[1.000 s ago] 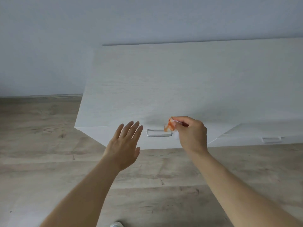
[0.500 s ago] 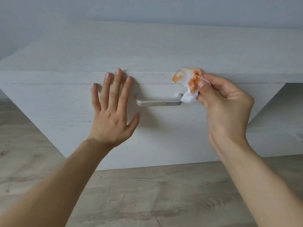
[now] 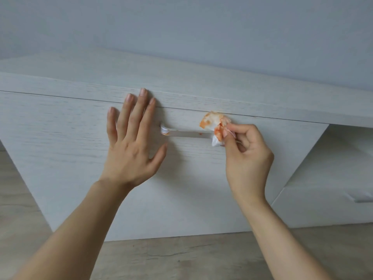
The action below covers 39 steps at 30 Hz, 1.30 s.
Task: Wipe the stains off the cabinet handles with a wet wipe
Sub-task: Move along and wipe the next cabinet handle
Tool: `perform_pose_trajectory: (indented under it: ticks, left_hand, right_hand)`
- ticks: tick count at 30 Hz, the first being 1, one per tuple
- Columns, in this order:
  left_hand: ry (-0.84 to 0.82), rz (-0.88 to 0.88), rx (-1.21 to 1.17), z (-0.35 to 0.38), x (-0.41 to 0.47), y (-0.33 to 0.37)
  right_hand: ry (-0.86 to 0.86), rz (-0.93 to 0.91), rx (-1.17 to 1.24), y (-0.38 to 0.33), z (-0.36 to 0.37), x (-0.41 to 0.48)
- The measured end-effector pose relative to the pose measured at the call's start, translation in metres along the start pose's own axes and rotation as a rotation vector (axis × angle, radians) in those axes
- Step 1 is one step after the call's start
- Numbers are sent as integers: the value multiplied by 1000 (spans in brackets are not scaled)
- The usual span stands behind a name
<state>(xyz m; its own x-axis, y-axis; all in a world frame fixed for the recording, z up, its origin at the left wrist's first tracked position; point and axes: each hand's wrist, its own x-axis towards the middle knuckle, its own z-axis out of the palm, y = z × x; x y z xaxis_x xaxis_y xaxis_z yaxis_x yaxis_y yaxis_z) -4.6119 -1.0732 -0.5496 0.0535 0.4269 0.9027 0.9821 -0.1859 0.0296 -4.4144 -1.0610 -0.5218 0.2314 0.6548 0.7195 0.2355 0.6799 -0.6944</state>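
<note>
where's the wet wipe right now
In the head view, the wet wipe sits right of centre, pinched by the right hand against the right end of the handle, just under the cabinet top.

Soft even daylight, faint shadows under hands, sharp focus, wide-angle bending at edges.

We see a pale bar handle point(image 3: 187, 134) lying level on the cabinet point(image 3: 60, 128) front, orange stains point(image 3: 166, 133) near its left end; a crumpled, orange-smeared wipe point(image 3: 211, 122) touches its right end.
</note>
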Motion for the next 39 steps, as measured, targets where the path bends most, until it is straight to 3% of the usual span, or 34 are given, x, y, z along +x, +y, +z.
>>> perform_pose_trajectory:
  ticks: [6, 11, 18, 21, 26, 35, 39]
  left_hand:
    - [2, 35, -10, 1, -1, -5]
    - [22, 26, -26, 2, 0, -3]
    - [89, 2, -33, 10, 1, 2]
    - [97, -7, -40, 13, 2, 3]
    - [104, 8, -31, 14, 2, 1]
    - [116, 9, 4, 17, 2, 2]
    - [115, 19, 15, 16, 2, 1]
  right_hand:
    - [-105, -246, -179, 9, -4, -7]
    - [-134, -145, -111, 11, -3, -10]
    - [93, 20, 81, -1, -16, 2]
    - [28, 34, 38, -6, -8, 8]
    - [-57, 13, -82, -5, 7, -5]
    - [11, -54, -129, -2, 12, -10]
    - [5, -261, -243, -2, 17, -29]
